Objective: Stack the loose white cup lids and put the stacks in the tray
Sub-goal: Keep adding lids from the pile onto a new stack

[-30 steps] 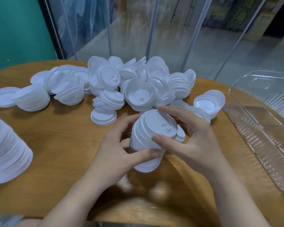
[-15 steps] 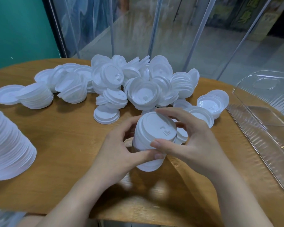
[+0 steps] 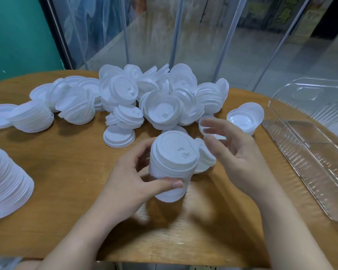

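L hand point(image 3: 133, 184) gripped a stack of white lids point(image 3: 173, 162) above the table point(image 3: 66, 172); R hand point(image 3: 240, 152) hovered open beside it, w/ the clear tray point(image 3: 308, 152) well apart. Risk: a one-handed grip could let the stack tilt & spill.

Bright even daylight, soft shadows, motion-blurred right hand point(image 3: 240, 152), wide-angle edge bending.
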`<control>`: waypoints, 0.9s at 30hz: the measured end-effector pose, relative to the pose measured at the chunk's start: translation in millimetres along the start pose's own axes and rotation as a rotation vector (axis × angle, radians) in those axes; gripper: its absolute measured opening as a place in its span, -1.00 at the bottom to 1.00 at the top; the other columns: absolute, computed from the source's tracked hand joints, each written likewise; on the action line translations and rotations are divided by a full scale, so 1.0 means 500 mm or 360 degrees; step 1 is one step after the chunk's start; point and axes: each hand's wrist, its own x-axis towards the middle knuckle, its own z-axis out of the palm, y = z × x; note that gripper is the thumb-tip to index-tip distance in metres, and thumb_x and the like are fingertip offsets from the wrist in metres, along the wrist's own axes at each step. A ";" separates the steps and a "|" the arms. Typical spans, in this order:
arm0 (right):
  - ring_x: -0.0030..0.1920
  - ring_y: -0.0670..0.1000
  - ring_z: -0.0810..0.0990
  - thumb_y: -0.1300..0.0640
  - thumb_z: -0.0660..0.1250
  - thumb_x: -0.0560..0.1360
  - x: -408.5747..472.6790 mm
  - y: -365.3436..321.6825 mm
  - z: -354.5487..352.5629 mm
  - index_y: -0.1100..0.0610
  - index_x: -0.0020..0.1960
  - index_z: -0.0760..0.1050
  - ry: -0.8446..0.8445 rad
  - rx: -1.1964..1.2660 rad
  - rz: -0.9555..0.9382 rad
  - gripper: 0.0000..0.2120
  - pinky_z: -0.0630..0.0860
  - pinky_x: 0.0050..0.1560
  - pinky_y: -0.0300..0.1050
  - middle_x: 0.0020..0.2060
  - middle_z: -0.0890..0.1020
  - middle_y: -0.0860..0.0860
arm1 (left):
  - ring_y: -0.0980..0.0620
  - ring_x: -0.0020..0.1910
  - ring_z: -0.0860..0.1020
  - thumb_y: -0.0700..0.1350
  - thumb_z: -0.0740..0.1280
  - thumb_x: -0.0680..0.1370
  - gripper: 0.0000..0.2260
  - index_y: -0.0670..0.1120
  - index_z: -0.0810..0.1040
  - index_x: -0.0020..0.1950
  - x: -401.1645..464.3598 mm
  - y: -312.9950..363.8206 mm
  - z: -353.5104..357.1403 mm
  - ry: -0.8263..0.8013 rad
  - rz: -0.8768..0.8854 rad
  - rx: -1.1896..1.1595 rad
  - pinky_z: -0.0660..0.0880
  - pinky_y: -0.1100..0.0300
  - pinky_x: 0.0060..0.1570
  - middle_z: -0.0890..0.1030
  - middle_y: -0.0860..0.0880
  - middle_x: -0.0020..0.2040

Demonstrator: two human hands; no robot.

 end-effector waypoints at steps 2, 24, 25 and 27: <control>0.24 -0.23 0.54 -0.29 0.40 0.51 0.006 0.032 -0.018 -0.11 0.30 0.56 0.0073 -0.0205 0.0116 -0.56 0.51 0.22 -0.17 0.18 0.61 -0.23 | 0.18 0.31 0.58 0.08 0.63 0.21 -0.29 0.17 0.55 0.34 -0.001 0.001 0.000 -0.0010 -0.0014 0.0001 0.50 0.21 0.31 0.66 0.19 0.25; 0.04 -0.28 0.47 -0.22 0.54 0.37 0.032 0.088 0.021 -0.03 0.23 0.61 -0.0025 -0.0671 0.0297 -0.49 0.37 0.00 -0.34 0.11 0.48 -0.20 | 0.19 0.30 0.58 0.09 0.63 0.23 -0.31 0.16 0.55 0.34 -0.002 0.003 -0.001 -0.0015 0.0004 0.0042 0.50 0.20 0.29 0.66 0.18 0.24; 0.04 -0.30 0.46 -0.24 0.52 0.35 0.032 0.087 0.022 -0.04 0.22 0.62 -0.0023 -0.0656 0.0300 -0.49 0.36 -0.01 -0.36 0.10 0.46 -0.21 | 0.19 0.31 0.58 0.09 0.63 0.23 -0.31 0.16 0.54 0.35 -0.002 0.002 -0.001 -0.0016 0.0002 0.0044 0.51 0.21 0.30 0.66 0.19 0.25; 0.01 -0.29 0.46 -0.30 0.45 0.36 0.032 0.085 0.026 -0.05 0.20 0.63 -0.0012 -0.0634 0.0303 -0.49 0.35 -0.03 -0.38 0.07 0.45 -0.22 | 0.17 0.32 0.57 0.08 0.63 0.24 -0.31 0.15 0.54 0.35 -0.001 0.003 -0.001 -0.0014 -0.0003 0.0046 0.49 0.17 0.32 0.66 0.18 0.26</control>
